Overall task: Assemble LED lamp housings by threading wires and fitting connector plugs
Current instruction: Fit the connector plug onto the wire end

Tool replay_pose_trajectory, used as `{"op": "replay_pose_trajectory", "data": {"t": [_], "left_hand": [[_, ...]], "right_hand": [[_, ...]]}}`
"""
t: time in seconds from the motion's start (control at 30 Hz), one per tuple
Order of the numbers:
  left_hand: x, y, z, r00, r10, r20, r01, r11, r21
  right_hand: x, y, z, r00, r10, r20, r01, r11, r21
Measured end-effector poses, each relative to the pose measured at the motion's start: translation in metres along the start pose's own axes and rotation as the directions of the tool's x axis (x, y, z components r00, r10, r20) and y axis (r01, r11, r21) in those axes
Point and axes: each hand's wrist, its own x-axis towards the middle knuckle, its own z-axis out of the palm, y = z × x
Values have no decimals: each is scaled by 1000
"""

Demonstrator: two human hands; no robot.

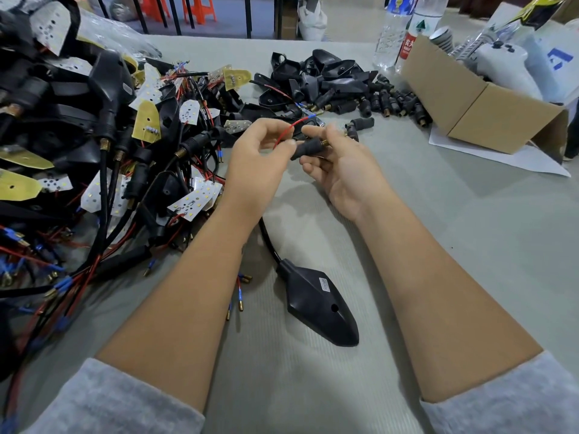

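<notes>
My left hand (pixel 260 151) pinches a thin red wire (pixel 286 130) that curves up toward a blue-tipped end (pixel 310 116). Close beside it, my right hand (pixel 341 161) grips a black rubber connector plug (pixel 308 148) with a brass threaded tip. Both hands are raised above the grey table (pixel 470 245) near its middle. A black lamp housing (pixel 319 305) lies on the table between my forearms, and its black cable (pixel 266 236) runs up under my left arm.
A big tangle of black housings, LED boards and red wires (pixel 103 145) covers the left side. Loose black shells (pixel 319 73) and connector plugs (pixel 391 101) lie at the back. A cardboard box (pixel 470 104) and water bottles (pixel 398 29) stand at the right rear.
</notes>
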Motion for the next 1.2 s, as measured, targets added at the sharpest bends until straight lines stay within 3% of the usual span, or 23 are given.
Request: {"op": "replay_pose_trajectory", "data": {"t": [0.13,0.37,0.57,0.9,1.07,1.2], "left_hand": [[0,0,-2,1000,7,-8,-8,995,-103],[5,-8,-4,995,11,-98,-5,998,63],[7,-12,-4,994,-20,-111,39,985,167],[5,-11,-1,997,-16,-69,25,991,130],[3,-11,-1,999,-27,-38,33,986,164],[2,-8,-2,999,-31,-23,34,985,171]], "right_hand": [[2,1,-1,1000,-1,-29,1,1000,9],[2,2,-1,999,-16,-46,18,999,35],[3,-2,-4,991,55,-118,-26,972,233],[6,-6,-9,980,126,-152,-31,859,512],[5,-6,-9,983,118,-142,-25,844,535],[5,-6,-9,986,97,-135,-27,895,446]]}}
